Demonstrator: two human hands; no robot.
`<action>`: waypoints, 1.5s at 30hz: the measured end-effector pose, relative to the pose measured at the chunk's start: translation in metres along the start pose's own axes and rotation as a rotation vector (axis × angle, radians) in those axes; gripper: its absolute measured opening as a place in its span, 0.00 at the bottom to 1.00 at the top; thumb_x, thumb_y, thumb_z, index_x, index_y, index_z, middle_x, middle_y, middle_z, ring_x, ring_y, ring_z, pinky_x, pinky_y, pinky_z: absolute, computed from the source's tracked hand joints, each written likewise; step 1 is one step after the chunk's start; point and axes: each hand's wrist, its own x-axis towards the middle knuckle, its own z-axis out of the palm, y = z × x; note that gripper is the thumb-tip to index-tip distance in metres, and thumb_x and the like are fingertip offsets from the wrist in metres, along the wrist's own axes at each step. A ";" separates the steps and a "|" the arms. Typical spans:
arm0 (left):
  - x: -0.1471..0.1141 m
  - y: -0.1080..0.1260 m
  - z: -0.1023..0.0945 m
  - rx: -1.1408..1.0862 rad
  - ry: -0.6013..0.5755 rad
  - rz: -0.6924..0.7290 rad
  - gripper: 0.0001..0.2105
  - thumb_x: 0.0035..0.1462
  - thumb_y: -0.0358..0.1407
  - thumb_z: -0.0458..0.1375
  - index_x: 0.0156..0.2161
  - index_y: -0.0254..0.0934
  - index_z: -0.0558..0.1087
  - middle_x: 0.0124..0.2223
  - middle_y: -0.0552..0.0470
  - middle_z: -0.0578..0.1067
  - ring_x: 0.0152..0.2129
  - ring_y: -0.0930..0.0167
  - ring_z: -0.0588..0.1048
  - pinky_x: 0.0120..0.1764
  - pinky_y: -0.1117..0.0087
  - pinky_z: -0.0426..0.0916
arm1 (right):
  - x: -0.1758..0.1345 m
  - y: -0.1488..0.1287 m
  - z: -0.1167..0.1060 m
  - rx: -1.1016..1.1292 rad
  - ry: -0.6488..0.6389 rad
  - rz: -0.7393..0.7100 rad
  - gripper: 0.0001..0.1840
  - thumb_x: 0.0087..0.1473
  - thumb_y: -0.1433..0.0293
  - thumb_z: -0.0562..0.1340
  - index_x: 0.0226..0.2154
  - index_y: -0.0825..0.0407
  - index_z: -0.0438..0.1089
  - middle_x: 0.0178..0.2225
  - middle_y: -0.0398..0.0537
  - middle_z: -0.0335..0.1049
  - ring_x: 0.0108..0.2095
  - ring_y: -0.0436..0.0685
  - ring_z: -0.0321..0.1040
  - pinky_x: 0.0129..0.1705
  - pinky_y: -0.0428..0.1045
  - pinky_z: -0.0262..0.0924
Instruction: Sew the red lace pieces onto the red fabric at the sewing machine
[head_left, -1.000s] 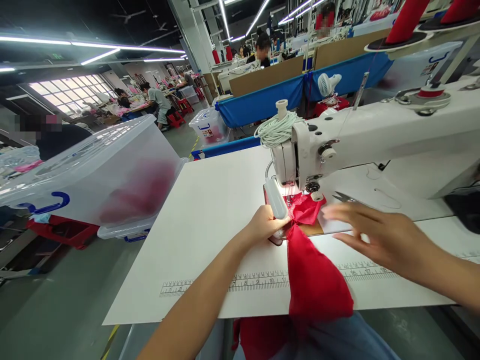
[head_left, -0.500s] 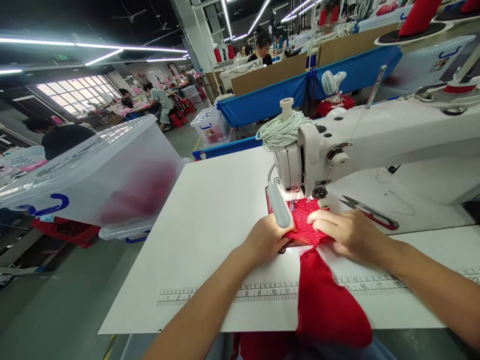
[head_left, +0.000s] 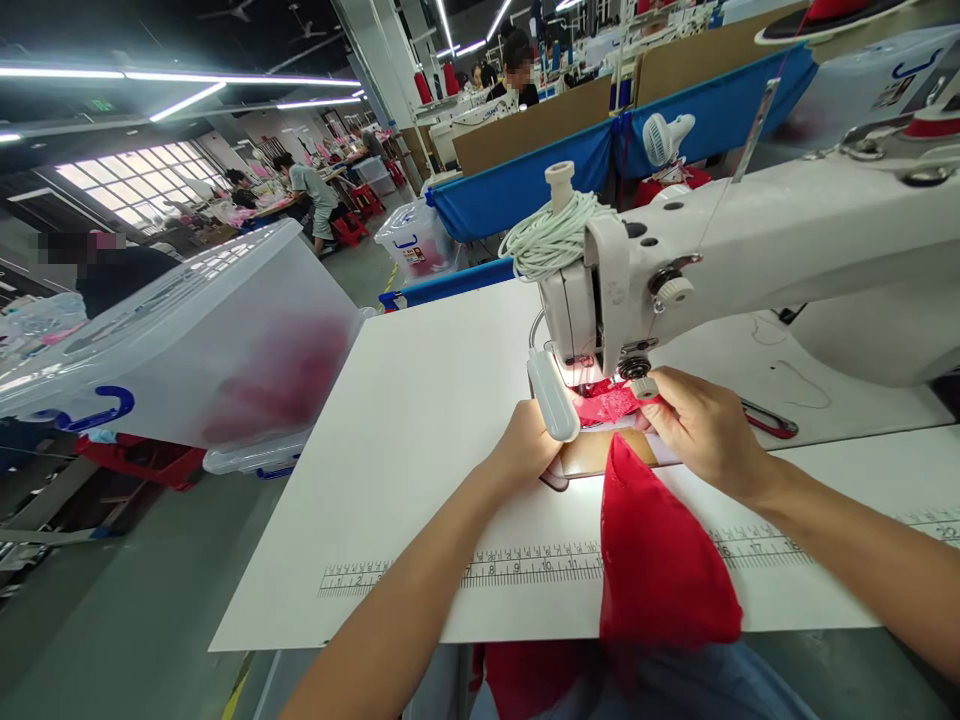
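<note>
Red lace strip [head_left: 607,403] at the needle area of a white sewing machine [head_left: 750,240], toward the far edge of the bench [head_left: 405,430]. The strip's right end is grasped between the thumb and fingers of the right hand [head_left: 705,430], beside the machine's round knob. Its left end is met by the left hand [head_left: 527,440]; the fingertips there are partly covered by a pale oblong attachment [head_left: 553,395], so whether the strip is pinched or merely pressed cannot be told. In front of the strip, between the two hands, a tan plate [head_left: 592,453] is exposed. A red cloth [head_left: 660,560] is draped from a peak near the plate down over the bench's front edge, touched by neither hand. A printed ruler scale [head_left: 525,568] is carried along that edge and is crossed by the cloth. Snips [head_left: 772,419] are laid to the right, partly hidden by the right hand. Beyond the left edge, a translucent bin [head_left: 187,370] is seen.
</note>
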 end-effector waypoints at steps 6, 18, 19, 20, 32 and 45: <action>-0.005 -0.003 0.013 0.147 -0.045 0.069 0.12 0.50 0.36 0.63 0.31 0.40 0.61 0.21 0.62 0.60 0.11 0.78 0.61 0.12 0.77 0.55 | 0.000 0.001 0.003 -0.057 0.050 -0.052 0.13 0.60 0.79 0.51 0.28 0.47 0.57 0.21 0.39 0.63 0.22 0.50 0.61 0.26 0.45 0.57; -0.003 -0.025 0.004 0.787 0.052 0.649 0.06 0.59 0.33 0.55 0.31 0.38 0.72 0.30 0.49 0.73 0.31 0.67 0.72 0.35 0.66 0.68 | -0.004 0.006 -0.010 -0.297 -0.281 -0.419 0.15 0.56 0.84 0.51 0.35 0.53 0.68 0.28 0.45 0.67 0.26 0.52 0.61 0.24 0.48 0.50; -0.003 -0.027 0.005 0.823 0.045 0.678 0.07 0.60 0.32 0.54 0.32 0.38 0.73 0.31 0.49 0.73 0.31 0.67 0.72 0.35 0.66 0.68 | -0.005 0.006 -0.009 -0.335 -0.287 -0.424 0.16 0.54 0.85 0.51 0.31 0.52 0.68 0.26 0.43 0.64 0.24 0.52 0.59 0.23 0.48 0.47; -0.004 -0.028 0.005 0.856 0.039 0.700 0.08 0.61 0.31 0.53 0.32 0.37 0.74 0.31 0.49 0.74 0.31 0.67 0.72 0.35 0.66 0.68 | -0.006 0.005 -0.008 -0.361 -0.286 -0.422 0.16 0.53 0.86 0.52 0.27 0.52 0.66 0.24 0.43 0.62 0.23 0.51 0.56 0.22 0.48 0.44; -0.037 -0.001 0.004 1.280 -0.080 0.726 0.44 0.63 0.58 0.23 0.52 0.31 0.74 0.51 0.34 0.74 0.40 0.60 0.75 0.37 0.59 0.72 | -0.007 0.011 -0.004 -0.298 -0.288 -0.430 0.16 0.55 0.85 0.52 0.24 0.53 0.64 0.41 0.47 0.77 0.23 0.48 0.62 0.23 0.47 0.49; -0.035 -0.006 0.001 1.372 0.029 0.824 0.41 0.64 0.60 0.27 0.49 0.35 0.76 0.46 0.39 0.78 0.29 0.65 0.73 0.31 0.64 0.67 | -0.008 0.007 -0.004 -0.336 -0.287 -0.417 0.16 0.52 0.86 0.52 0.23 0.52 0.61 0.35 0.45 0.78 0.20 0.48 0.59 0.21 0.48 0.49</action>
